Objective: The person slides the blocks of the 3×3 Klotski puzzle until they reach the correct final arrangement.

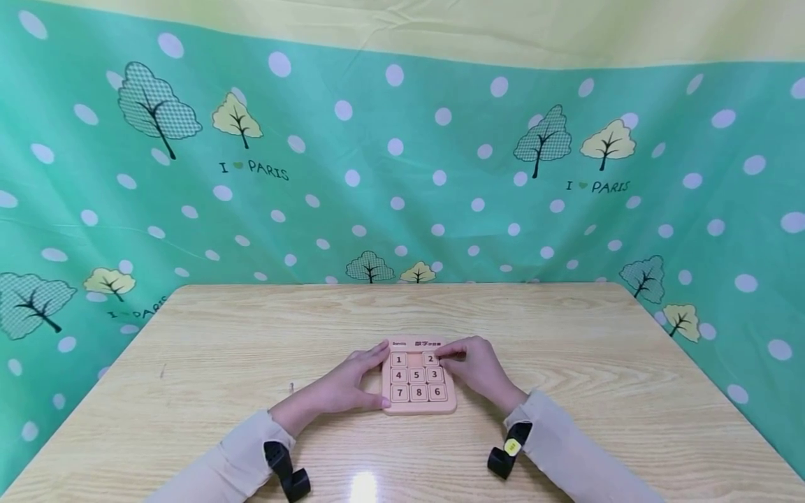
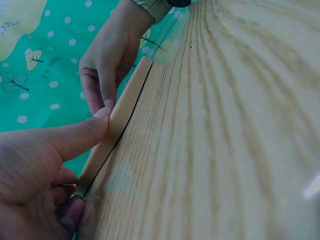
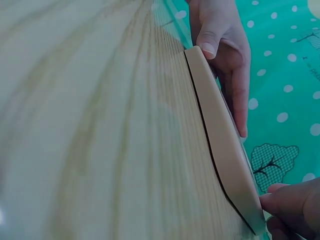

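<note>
A pink number slide puzzle (image 1: 418, 408) lies flat on the wooden table, with printed lettering along its top. Its top row shows 1, a vacant slot and 2; below are 4, 5, 3, then 7, 8, 6. My left hand (image 1: 346, 383) holds the puzzle's left side, thumb at the lower corner and fingers by the upper one. In the left wrist view the thumb (image 2: 82, 132) presses on the puzzle's edge (image 2: 117, 122). My right hand (image 1: 478, 367) has thumb and forefinger together at the 2 tile (image 1: 430, 358). Its fingertips partly cover the tile's right side.
The light wooden table (image 1: 251, 321) extends around the puzzle. Behind it hangs a green dotted curtain (image 1: 402, 168) printed with trees. Black wrist camera mounts (image 1: 286, 469) sit on both sleeves, just above the tabletop.
</note>
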Motion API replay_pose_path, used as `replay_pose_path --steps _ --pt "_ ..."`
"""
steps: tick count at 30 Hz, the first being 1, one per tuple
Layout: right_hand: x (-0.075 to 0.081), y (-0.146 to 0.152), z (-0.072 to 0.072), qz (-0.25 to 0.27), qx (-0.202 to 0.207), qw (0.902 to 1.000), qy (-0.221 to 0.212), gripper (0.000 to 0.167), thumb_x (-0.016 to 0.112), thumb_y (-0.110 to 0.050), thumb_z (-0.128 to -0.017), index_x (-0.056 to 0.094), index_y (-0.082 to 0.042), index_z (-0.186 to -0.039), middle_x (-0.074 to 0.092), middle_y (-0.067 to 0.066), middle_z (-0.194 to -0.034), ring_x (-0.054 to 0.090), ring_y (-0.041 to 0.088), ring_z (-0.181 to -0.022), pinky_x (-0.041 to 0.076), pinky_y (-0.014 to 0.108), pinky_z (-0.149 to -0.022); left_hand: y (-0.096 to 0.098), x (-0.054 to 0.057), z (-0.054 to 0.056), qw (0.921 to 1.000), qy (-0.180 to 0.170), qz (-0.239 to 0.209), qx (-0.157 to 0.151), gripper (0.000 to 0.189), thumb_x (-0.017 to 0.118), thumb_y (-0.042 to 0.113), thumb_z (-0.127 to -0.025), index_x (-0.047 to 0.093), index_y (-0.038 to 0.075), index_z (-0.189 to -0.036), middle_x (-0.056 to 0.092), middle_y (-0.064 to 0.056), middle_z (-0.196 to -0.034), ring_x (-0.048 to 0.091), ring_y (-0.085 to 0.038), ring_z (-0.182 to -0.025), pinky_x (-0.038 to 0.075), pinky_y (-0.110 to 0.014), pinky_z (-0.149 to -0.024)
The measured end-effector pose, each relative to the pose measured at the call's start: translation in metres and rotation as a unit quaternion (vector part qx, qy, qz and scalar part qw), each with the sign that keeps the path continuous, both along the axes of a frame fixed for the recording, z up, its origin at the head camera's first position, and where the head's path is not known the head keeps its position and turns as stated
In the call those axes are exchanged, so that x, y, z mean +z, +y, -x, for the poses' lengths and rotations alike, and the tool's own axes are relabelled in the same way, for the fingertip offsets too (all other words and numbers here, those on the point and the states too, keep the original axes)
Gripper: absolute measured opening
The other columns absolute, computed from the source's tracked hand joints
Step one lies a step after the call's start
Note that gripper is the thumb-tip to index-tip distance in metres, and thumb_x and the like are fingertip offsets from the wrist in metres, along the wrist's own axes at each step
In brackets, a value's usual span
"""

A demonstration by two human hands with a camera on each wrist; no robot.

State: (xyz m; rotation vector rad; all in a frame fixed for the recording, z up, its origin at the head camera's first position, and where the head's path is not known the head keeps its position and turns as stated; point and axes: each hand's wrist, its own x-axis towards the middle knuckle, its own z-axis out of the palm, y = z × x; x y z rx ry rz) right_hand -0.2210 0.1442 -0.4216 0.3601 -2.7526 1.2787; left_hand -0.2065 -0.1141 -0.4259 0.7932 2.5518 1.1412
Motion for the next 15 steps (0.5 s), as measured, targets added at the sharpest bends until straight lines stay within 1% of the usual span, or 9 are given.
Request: replay_pose_path --steps 3,8,11,15 --pt "-0.002 -0.003 0.001 0.000 0.003 1.0000 0.000 0.017 0.072 0.001 -0.077 0.076 -0.012 -0.088 0.073 0.002 -0.091 0.066 0.019 -0.095 0.052 0.037 -0.085 0.000 0.000 0.000 1.0000 -0.002 0.000 0.001 0.091 0.078 0.033 -0.074 0.031 0.001 -0.145 0.019 -0.008 -0.156 0.021 -0.033 -0.139 0.018 -0.052 -0.113" --pt "-0.001 -0.009 0.001 0.004 0.018 0.9998 0.005 0.017 0.072 0.001 -0.077 0.076 -0.011 -0.088 0.073 0.003 -0.091 0.066 0.019 -0.093 0.053 0.036 -0.083 0.000 -0.001 0.000 1.0000 -0.006 0.003 0.003 0.091 0.078 0.034 -0.074 0.031 0.002 -0.146 0.018 -0.007 -0.157 0.021 -0.032 -0.139 0.019 -0.051 -0.113" --pt "0.001 -0.013 0.000 0.012 0.023 0.9997 -0.002 0.017 0.071 0.001 -0.077 0.076 -0.011 -0.089 0.073 0.004 -0.092 0.065 0.019 -0.092 0.053 0.035 -0.081 0.000 0.000 0.000 1.0000 -0.006 0.003 0.004 0.092 0.078 0.034 -0.074 0.031 0.002 -0.146 0.018 -0.006 -0.157 0.021 -0.032 -0.139 0.018 -0.051 -0.113" --pt "0.000 -0.018 0.001 0.012 0.030 0.9995 -0.006 0.016 0.071 0.000 -0.079 0.076 -0.011 -0.090 0.073 0.004 -0.093 0.065 0.015 -0.088 0.054 0.027 -0.075 0.000 0.000 0.000 1.0000 -0.005 -0.001 0.001 0.092 0.078 0.034 -0.074 0.031 0.001 -0.145 0.018 -0.007 -0.157 0.022 -0.032 -0.139 0.019 -0.051 -0.113"
